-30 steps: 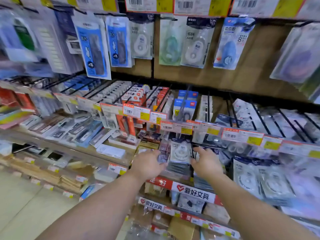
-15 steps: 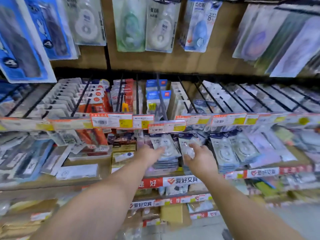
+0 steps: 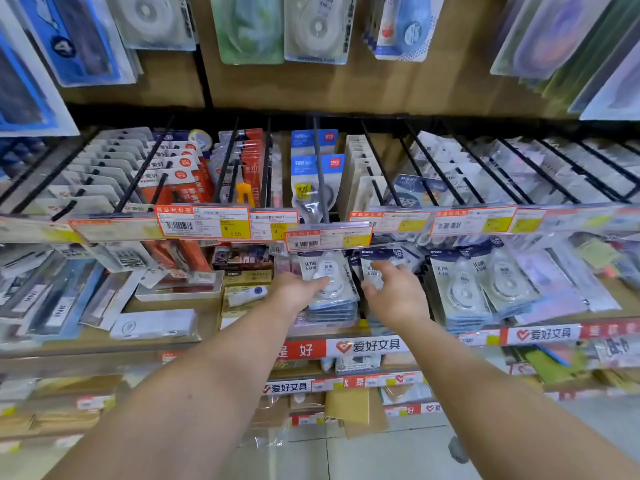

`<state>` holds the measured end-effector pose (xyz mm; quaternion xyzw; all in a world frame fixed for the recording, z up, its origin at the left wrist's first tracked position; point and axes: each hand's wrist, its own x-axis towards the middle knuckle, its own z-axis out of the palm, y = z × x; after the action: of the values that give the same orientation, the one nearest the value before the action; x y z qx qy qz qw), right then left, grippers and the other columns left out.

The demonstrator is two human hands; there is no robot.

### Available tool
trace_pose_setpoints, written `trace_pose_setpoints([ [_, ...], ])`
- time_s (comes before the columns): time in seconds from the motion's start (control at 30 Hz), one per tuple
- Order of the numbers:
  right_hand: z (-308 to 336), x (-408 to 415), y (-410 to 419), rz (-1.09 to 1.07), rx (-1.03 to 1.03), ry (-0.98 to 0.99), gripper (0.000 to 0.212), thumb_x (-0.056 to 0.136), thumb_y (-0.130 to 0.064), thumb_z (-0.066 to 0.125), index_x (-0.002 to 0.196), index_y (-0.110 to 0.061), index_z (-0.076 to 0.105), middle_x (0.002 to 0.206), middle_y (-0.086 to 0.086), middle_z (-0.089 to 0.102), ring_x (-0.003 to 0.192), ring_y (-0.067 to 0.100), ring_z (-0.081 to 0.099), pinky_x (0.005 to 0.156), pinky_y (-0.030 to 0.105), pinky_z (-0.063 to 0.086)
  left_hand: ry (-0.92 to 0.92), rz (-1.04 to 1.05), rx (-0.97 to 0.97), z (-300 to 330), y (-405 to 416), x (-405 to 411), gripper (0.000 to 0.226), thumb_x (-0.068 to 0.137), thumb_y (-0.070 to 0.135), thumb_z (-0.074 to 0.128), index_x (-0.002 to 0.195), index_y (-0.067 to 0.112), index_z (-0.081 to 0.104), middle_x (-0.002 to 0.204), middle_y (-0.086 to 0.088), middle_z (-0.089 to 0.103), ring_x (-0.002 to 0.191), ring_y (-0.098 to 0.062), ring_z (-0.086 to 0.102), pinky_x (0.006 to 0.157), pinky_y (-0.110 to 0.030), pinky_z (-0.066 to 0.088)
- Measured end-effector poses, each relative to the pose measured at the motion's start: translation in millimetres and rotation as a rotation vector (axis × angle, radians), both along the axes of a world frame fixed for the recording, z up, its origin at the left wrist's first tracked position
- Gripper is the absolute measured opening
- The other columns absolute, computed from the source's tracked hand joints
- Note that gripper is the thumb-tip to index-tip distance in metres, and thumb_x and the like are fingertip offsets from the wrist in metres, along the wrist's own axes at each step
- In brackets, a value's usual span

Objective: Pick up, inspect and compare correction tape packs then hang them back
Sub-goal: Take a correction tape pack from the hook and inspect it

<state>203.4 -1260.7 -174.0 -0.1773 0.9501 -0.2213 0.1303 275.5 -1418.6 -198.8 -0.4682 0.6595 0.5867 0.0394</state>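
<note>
Two stacks of correction tape packs hang just below the frame's centre, under the price-tag rail (image 3: 329,237), so fronts can be read side by side. The left pack (image 3: 329,271) is touched at its face by the left hand (image 3: 294,289); a pinch cannot be confirmed. The right pack (image 3: 375,268) is met by the right hand (image 3: 394,296), fingers spread and relaxed.

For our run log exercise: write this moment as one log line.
phase: reaching | left hand: fingers on front correction tape pack | right hand: open at neighbouring pack | packs: on hooks
</note>
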Motion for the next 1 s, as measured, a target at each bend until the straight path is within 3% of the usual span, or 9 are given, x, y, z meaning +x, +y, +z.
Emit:
trace_pose_setpoints([
  [0.07,2,1,-5,0.005,-0.014,-0.005,0.051,0.097,-0.037,0.054,0.145,-0.023,0.045,0.142,0.011,0.048,0.128,0.031,0.047,0.100,0.038,0.043,0.019,0.005,0.021,-2,-5,2,0.053,0.078,0.043,0.080,0.108,0.002,0.063,0.105,-0.011,0.068,0.103,-0.038,0.068,0.062,-0.030,0.045],
  [0.13,6,3,-9,0.010,-0.006,-0.009,0.051,0.097,-0.037,0.054,0.145,-0.022,0.045,0.142,0.012,0.048,0.127,0.031,0.049,0.099,0.037,0.043,0.025,-0.005,0.042,0,-10,6,0.056,0.077,0.042,0.081,0.113,0.004,0.064,0.105,-0.012,0.068,0.066,-0.028,0.066,0.048,-0.026,0.043],
  [0.2,8,3,-14,0.016,0.012,-0.015,0.050,0.097,-0.037,0.054,0.144,-0.021,0.045,0.138,0.011,0.053,0.123,0.032,0.053,0.094,0.036,0.045,0.036,0.011,0.079,-1,-15,10,0.061,0.077,0.040,0.082,0.119,0.003,0.059,0.106,-0.014,0.068,0.052,-0.025,0.057,0.053,-0.030,0.047],
  [0.4,12,10,-33,-0.088,-0.191,-0.262,0.057,0.094,-0.044,0.059,0.143,-0.015,0.047,0.129,0.008,0.063,0.103,0.025,0.062,0.090,0.035,0.051,0.144,-0.032,0.204,9,-26,28,0.043,0.083,0.026,0.079,0.116,0.005,0.060,0.112,-0.019,0.070,0.090,-0.038,0.067,0.087,-0.051,0.054],
  [0.53,11,18,-42,-0.226,-0.506,-0.634,0.060,0.080,-0.051,0.073,0.125,-0.016,0.056,0.113,0.005,0.068,0.099,0.027,0.069,0.081,0.044,0.061,0.206,-0.154,0.220,22,-24,33,0.024,0.088,0.023,0.073,0.108,0.012,0.065,0.085,-0.004,0.075,0.072,-0.019,0.070,0.067,-0.036,0.054],
  [0.6,9,16,-41,-0.247,-0.639,-0.706,0.035,0.086,-0.035,0.074,0.112,-0.017,0.061,0.106,0.006,0.072,0.101,0.029,0.069,0.092,0.051,0.056,0.225,-0.159,0.238,25,-25,31,0.023,0.090,0.030,0.071,0.107,0.017,0.064,0.090,-0.003,0.075,0.072,-0.016,0.069,0.064,-0.031,0.055],
  [0.8,6,-16,-13,-0.345,-0.676,-0.594,0.047,0.084,-0.035,0.074,0.125,-0.017,0.060,0.115,0.011,0.071,0.100,0.029,0.067,0.082,0.045,0.056,0.071,-0.094,0.015,2,-30,17,0.041,0.088,0.047,0.068,0.112,0.015,0.060,0.097,-0.009,0.066,0.072,-0.019,0.057,0.066,-0.035,0.054],
  [0.9,4,-26,0,-0.390,-0.662,-0.607,0.050,0.086,-0.035,0.072,0.131,-0.020,0.056,0.123,0.011,0.067,0.108,0.034,0.066,0.083,0.046,0.057,0.011,-0.079,0.004,-10,-18,8,0.090,0.071,0.062,0.075,0.138,0.010,0.046,0.127,-0.023,0.063,0.066,-0.022,0.061,0.052,-0.028,0.052],
  [1.0,8,-23,3,-0.372,-0.651,-0.591,0.062,0.089,-0.034,0.069,0.144,-0.019,0.044,0.132,0.001,0.058,0.109,0.029,0.062,0.095,0.050,0.055,-0.054,-0.112,0.019,-14,-5,0,0.113,0.060,0.069,0.077,0.148,0.012,0.034,0.141,-0.019,0.054,0.113,-0.032,0.064,0.085,-0.040,0.057],
])
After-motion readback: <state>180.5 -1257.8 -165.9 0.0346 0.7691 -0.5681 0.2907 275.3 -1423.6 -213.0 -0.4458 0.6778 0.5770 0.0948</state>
